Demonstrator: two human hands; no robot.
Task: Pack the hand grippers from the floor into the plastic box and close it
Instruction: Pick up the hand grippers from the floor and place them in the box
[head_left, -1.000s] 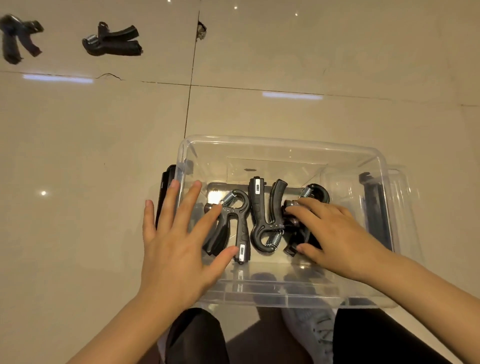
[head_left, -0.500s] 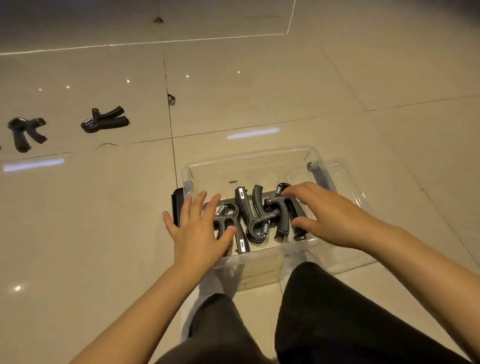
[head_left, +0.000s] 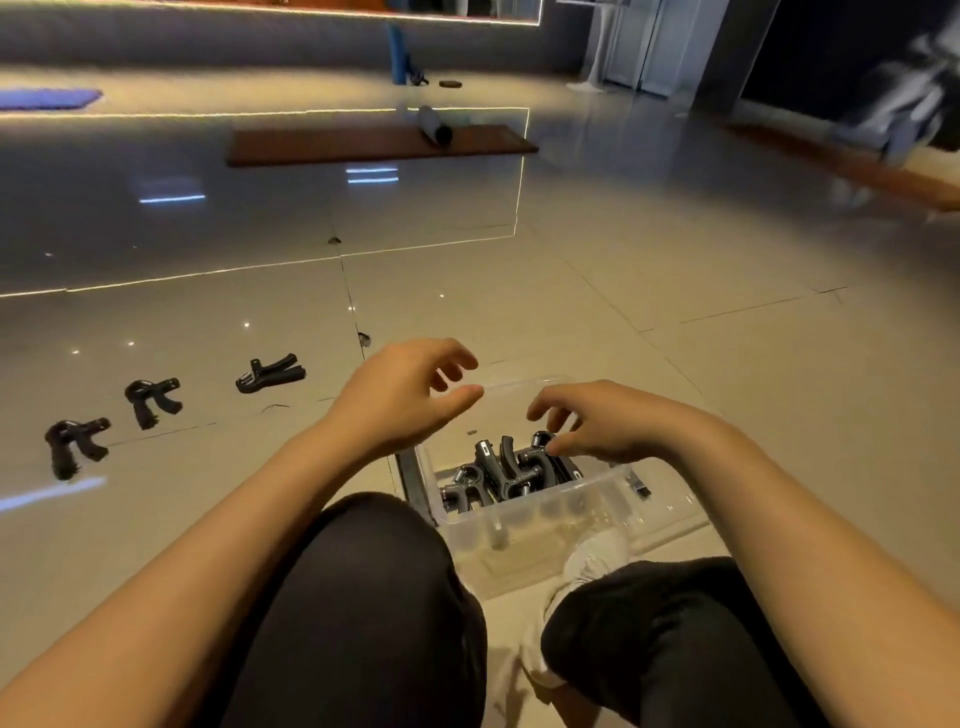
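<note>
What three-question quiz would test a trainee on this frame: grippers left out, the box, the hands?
1. How many hand grippers lie on the floor outside the plastic box?
2. True or false: the box has its lid on.
3. Which hand is over the grippers in the box: A left hand, B right hand?

Key:
1. Three: nearest gripper, middle gripper, farthest gripper, all to the person's left.
2. False; the box is open on top.
3. B.
</note>
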